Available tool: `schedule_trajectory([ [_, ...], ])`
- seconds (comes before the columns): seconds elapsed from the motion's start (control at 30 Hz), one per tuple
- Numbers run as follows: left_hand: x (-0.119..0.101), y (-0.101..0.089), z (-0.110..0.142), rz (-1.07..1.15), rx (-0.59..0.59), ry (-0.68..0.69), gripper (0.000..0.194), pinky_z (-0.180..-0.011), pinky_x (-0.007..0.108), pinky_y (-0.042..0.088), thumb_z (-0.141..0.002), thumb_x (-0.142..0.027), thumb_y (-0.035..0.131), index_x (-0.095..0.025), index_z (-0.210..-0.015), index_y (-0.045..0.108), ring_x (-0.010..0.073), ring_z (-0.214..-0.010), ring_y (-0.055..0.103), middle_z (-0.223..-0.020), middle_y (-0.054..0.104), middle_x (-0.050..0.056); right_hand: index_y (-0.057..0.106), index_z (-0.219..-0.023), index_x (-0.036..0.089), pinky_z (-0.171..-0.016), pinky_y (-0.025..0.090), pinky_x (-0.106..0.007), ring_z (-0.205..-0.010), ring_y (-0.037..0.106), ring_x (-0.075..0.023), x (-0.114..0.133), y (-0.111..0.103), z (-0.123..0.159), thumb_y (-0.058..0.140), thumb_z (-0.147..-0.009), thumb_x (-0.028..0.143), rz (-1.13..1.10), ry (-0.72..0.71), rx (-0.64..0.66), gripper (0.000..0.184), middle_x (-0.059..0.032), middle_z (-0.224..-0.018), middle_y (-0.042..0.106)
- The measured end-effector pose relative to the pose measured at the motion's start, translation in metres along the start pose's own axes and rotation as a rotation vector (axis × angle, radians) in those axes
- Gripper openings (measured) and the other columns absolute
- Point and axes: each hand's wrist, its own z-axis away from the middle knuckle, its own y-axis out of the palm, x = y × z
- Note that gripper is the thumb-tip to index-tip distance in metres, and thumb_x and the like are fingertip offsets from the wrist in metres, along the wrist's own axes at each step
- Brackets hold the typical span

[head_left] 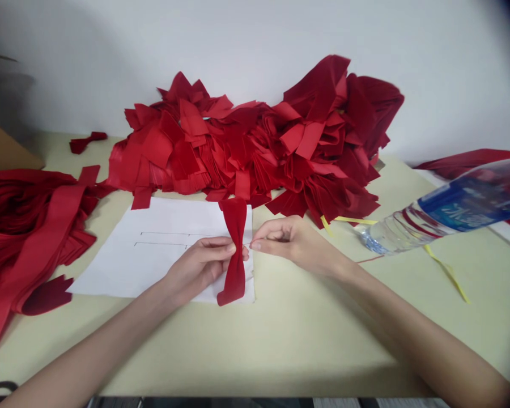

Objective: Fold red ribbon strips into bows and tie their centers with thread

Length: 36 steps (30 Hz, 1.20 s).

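A red fabric strip gathered into a bow shape [235, 226] stands lengthwise over the right edge of a white paper sheet [123, 255]. My left hand [198, 269] is shut on its pinched middle, with the fingers hiding the waist. My right hand [291, 243] comes in from the right, thumb and forefinger pinched together just beside the bow. A thin thread [245, 244] seems to run from those fingertips to the bow's waist, though it is faint. Thin ruled lines mark the paper.
A large heap of cut red fabric pieces [255, 141] lies against the white wall behind the paper. More red strips [21, 226] are piled at the left. A plastic water bottle [442, 215] lies to the right, near a yellow ribbon [446, 272]. A cardboard box [4, 150] stands at far left.
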Motion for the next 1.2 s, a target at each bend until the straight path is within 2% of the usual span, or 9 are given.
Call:
schedule_trajectory([
  [0.1, 0.001, 0.003, 0.0, 0.015, -0.025, -0.017, 0.015, -0.065, 0.021, 0.043, -0.081, -0.02, 0.058, -0.011, -0.08, 0.07, 0.011, -0.067, 0.056, -0.08, 0.067, 0.007, 0.065, -0.072, 0.015, -0.042, 0.016, -0.022, -0.045, 0.021, -0.004, 0.004, -0.001, 0.004, 0.059, -0.078, 0.031, -0.038, -0.039, -0.032, 0.018, 0.0074, -0.049, 0.022],
  [0.2, 0.003, 0.007, 0.001, 0.036, -0.069, -0.035, 0.014, -0.064, 0.021, 0.043, -0.08, -0.021, 0.058, -0.013, -0.079, 0.069, 0.0112, -0.065, 0.056, -0.078, 0.066, 0.006, 0.064, -0.072, 0.016, -0.041, 0.019, -0.021, -0.043, 0.024, -0.0034, 0.015, 0.002, 0.013, 0.058, -0.079, 0.028, -0.161, -0.068, -0.047, 0.015, 0.0075, -0.047, 0.031],
  [0.4, 0.006, 0.014, 0.002, 0.016, -0.098, -0.011, 0.012, -0.066, 0.026, 0.043, -0.076, -0.017, 0.061, -0.015, -0.064, 0.063, 0.0147, -0.068, 0.056, -0.066, 0.061, 0.002, 0.064, -0.079, 0.016, -0.038, 0.023, -0.018, -0.042, 0.031, -0.0022, 0.03, 0.023, 0.026, 0.059, -0.079, 0.028, -0.432, -0.051, 0.182, 0.013, 0.0047, -0.057, 0.052],
  [0.53, 0.009, 0.014, 0.003, -0.034, -0.137, 0.053, 0.014, -0.068, 0.024, 0.041, -0.076, -0.018, 0.06, -0.015, -0.063, 0.063, 0.0111, -0.064, 0.051, -0.061, 0.055, -0.001, 0.064, -0.074, 0.014, -0.04, 0.024, -0.018, -0.042, 0.032, -0.0029, 0.02, 0.027, 0.017, 0.059, -0.079, 0.03, -0.335, -0.01, 0.069, 0.018, 0.0062, -0.049, 0.045],
  [0.67, 0.011, 0.014, 0.003, -0.04, -0.138, 0.111, 0.012, -0.08, 0.027, 0.04, -0.079, -0.023, 0.06, -0.016, -0.073, 0.067, 0.0128, -0.076, 0.053, -0.074, 0.062, 0.001, 0.065, -0.07, 0.014, -0.041, 0.025, -0.018, -0.042, 0.032, -0.0033, 0.012, 0.022, 0.008, 0.061, -0.076, 0.033, -0.255, 0.024, -0.056, 0.02, 0.0072, -0.045, 0.041],
  [0.77, 0.012, 0.015, 0.002, -0.038, -0.142, 0.128, 0.012, -0.086, 0.032, 0.039, -0.078, -0.025, 0.061, -0.017, -0.08, 0.069, 0.017, -0.085, 0.056, -0.083, 0.066, 0.004, 0.064, -0.071, 0.014, -0.042, 0.026, -0.019, -0.042, 0.032, -0.0035, 0.009, 0.022, 0.006, 0.058, -0.078, 0.032, -0.229, 0.034, -0.079, 0.021, 0.0072, -0.044, 0.042],
  [0.83, 0.013, 0.016, 0.002, -0.031, -0.158, 0.136, 0.01, -0.088, 0.033, 0.039, -0.077, -0.025, 0.063, -0.017, -0.077, 0.07, 0.0176, -0.086, 0.056, -0.081, 0.066, 0.004, 0.062, -0.069, 0.014, -0.042, 0.027, -0.019, -0.042, 0.033, -0.0036, 0.008, 0.024, 0.006, 0.057, -0.077, 0.03, -0.202, 0.049, -0.101, 0.019, 0.007, -0.045, 0.043],
  [0.97, 0.014, 0.016, 0.002, -0.029, -0.205, 0.144, 0.009, -0.087, 0.03, 0.04, -0.074, -0.023, 0.066, -0.017, -0.068, 0.068, 0.0148, -0.082, 0.056, -0.073, 0.065, 0.002, 0.059, -0.067, 0.015, -0.043, 0.029, -0.019, -0.045, 0.036, -0.0044, 0.005, 0.029, 0.007, 0.055, -0.077, 0.027, -0.115, 0.045, -0.135, 0.016, 0.0058, -0.049, 0.046],
  [1.2, 0.015, 0.016, 0.003, -0.009, -0.219, 0.127, 0.005, -0.087, 0.028, 0.041, -0.073, -0.02, 0.067, -0.017, -0.07, 0.07, 0.0124, -0.079, 0.056, -0.072, 0.065, 0.0, 0.054, -0.063, 0.015, -0.044, 0.028, -0.019, -0.048, 0.035, -0.005, 0.001, 0.029, 0.009, 0.054, -0.078, 0.027, 0.026, -0.012, -0.193, 0.019, 0.0048, -0.053, 0.046],
])
